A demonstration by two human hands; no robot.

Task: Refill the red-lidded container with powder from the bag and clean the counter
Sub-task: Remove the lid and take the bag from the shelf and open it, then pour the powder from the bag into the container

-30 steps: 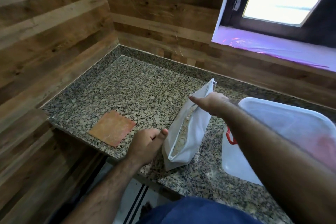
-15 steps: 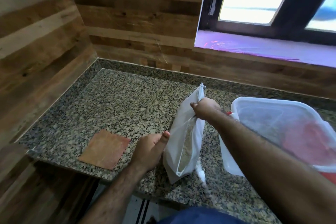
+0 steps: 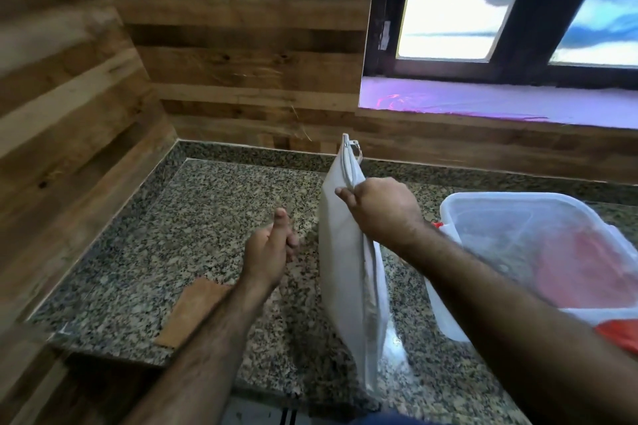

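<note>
Between the two hands, one white zip bag (image 3: pixel 348 272) stands upright on the granite tabletop (image 3: pixel 193 217), its top edge pinched in the right hand (image 3: pixel 376 214) fingers. Left hand (image 3: pixel 267 252) hovers beside it, fingers loosely curled, holding nothing. One translucent container (image 3: pixel 538 252) sits right; one brown cloth (image 3: pixel 191 312) lies left.

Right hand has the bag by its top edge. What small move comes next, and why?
Probably bring the free left hand back onto the bag to steady it: only the right hand pinches its top, and powder already lies spilled beside its base.
</note>
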